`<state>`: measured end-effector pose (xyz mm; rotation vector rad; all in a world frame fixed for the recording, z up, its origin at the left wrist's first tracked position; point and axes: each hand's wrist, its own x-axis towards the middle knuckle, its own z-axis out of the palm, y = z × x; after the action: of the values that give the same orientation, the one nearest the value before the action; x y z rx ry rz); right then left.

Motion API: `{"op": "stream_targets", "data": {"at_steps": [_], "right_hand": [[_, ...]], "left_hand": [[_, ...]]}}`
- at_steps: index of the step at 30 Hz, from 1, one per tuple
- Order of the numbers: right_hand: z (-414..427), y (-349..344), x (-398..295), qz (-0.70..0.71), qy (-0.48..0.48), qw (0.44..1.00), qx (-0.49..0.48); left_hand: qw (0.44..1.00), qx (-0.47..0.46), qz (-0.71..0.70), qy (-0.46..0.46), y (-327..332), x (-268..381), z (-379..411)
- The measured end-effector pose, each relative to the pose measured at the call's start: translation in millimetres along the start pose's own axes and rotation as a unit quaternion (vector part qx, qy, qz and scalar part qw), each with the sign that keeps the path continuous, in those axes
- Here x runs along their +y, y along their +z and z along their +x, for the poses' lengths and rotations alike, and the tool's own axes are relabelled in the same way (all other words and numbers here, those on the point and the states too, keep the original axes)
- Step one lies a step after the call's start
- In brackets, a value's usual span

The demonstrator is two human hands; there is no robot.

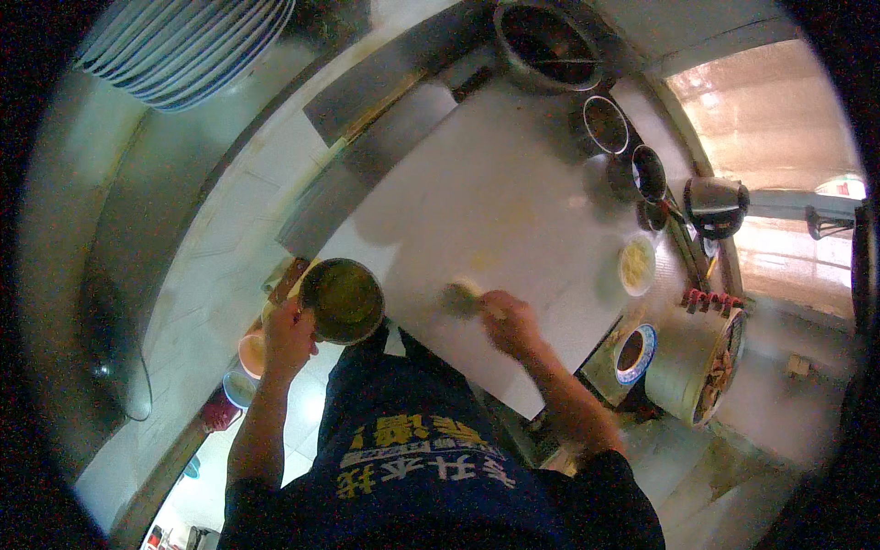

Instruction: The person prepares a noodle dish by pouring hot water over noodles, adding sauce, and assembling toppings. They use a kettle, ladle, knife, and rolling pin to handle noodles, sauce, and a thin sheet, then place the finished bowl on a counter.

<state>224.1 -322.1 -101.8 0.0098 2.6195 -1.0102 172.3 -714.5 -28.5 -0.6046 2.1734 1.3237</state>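
My left hand (289, 340) grips the near side of a round, dark-rimmed vessel (342, 302). A dark, greenish-brown content shows inside it, perhaps a liquid. The vessel is held up beside the left edge of a pale worktop (440, 220). Over the worktop, my right hand (510, 320) is closed on a small tool (460, 295) that points left. Its head is blurred and rounded, so whether it is a brush or a scoop cannot be told. Faint yellowish patches mark the surface beyond it.
A large pot (548, 45) stands at the far end. Along the right side are round containers, a bowl of pale yellow food (637, 265), a blue-rimmed bowl (635, 354) and a big metal pot (691, 371). Stacked plates (185, 51) sit upper left; small bowls (253, 355) lie left.
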Motion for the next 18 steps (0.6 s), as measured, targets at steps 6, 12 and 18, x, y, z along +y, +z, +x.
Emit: {"op": "stream_targets", "data": {"at_steps": [6, 12, 18], "right_hand": [[119.3, -79.8, 84.2, -0.088, 0.052, 0.957, 0.272], [150.9, 47.1, -32.7, 0.034, -0.014, 0.993, 0.114], [-33.0, 36.7, -3.2, 0.098, -0.004, 0.985, 0.141]], "left_hand": [[0.999, 0.003, -0.047, 0.025, -0.8, -3.8, 5.1], [1.0, 0.001, 0.018, 0.025, -5.6, 7.9, 4.9], [0.997, -0.005, 0.026, 0.076, -8.7, 7.1, 12.0]]}}
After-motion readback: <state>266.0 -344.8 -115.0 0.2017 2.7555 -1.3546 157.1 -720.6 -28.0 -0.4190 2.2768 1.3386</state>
